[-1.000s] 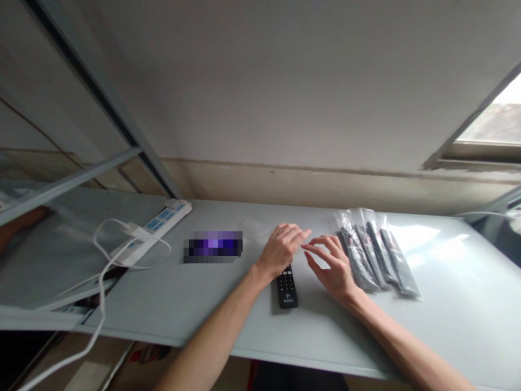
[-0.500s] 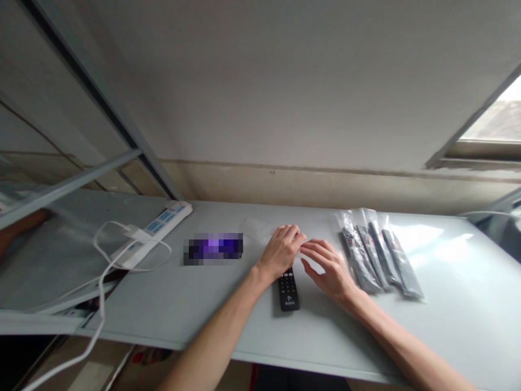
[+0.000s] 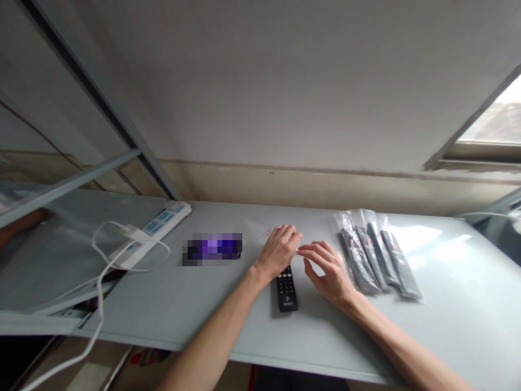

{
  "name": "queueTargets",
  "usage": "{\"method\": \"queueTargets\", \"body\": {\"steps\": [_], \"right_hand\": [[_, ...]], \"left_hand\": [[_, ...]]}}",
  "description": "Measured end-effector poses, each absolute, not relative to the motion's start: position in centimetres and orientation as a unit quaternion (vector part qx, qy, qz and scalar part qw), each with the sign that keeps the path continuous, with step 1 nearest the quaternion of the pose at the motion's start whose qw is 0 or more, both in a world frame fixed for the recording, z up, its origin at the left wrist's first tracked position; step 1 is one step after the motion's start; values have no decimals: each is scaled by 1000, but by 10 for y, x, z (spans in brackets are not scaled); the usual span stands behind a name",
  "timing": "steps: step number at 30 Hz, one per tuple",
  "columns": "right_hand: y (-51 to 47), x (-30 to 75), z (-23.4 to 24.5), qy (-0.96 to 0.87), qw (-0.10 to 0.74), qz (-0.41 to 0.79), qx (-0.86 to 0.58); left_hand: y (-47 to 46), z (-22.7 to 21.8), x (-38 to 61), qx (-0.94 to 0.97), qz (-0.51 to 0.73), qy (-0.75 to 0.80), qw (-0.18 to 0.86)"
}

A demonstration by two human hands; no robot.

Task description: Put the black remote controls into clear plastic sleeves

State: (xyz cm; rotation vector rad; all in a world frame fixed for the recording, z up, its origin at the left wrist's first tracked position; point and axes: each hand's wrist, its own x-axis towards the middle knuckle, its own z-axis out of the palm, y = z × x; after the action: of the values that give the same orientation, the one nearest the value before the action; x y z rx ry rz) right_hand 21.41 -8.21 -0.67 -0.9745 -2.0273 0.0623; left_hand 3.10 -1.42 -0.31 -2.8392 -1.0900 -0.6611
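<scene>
A black remote control (image 3: 287, 290) lies on the pale table (image 3: 203, 304), its far end hidden under my left hand (image 3: 279, 251). My left hand rests over that end with its fingers curled down on a clear plastic bag (image 3: 254, 228). Just to its right, my right hand (image 3: 328, 266) hovers with fingers bent, fingertips meeting the left hand's at the bag's edge. What the fingertips pinch is hard to make out.
Several bagged black remotes (image 3: 376, 255) lie in a row right of my hands. A blurred purple object (image 3: 212, 248) sits to the left, then a white power strip (image 3: 152, 231) with cables. A metal shelf frame (image 3: 93, 108) stands at left, a window (image 3: 492, 119) at right.
My right hand has moved left and closed in until its fingertips meet my left hand. The left hand's fingers have curled slightly. The remote has stayed put.
</scene>
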Motion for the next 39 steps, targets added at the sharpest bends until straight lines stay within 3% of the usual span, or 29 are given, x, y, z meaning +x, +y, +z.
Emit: {"method": "queueTargets", "body": {"steps": [4, 12, 21, 24, 28, 33, 39], "right_hand": [[-90, 210, -5, -790, 458, 51, -403], [-106, 189, -5, -887, 272, 161, -337], [-100, 213, -2, -829, 250, 199, -459], [-89, 235, 16, -792, 300, 232, -478], [-71, 273, 43, -683, 447, 263, -514], [-61, 299, 28, -490, 631, 324, -507], [-63, 298, -1, -430, 678, 274, -529]], "left_hand": [[-9, -6, 28, -897, -236, -374, 18], [-1, -20, 26, -865, -315, -388, -43], [3, -25, 23, -843, -369, -386, -65], [3, -24, 22, -831, -389, -391, -68], [1, -19, 21, -848, -362, -385, -46], [-5, -15, 25, -884, -286, -369, -8], [-8, -20, 34, -895, -245, -371, -39]]}}
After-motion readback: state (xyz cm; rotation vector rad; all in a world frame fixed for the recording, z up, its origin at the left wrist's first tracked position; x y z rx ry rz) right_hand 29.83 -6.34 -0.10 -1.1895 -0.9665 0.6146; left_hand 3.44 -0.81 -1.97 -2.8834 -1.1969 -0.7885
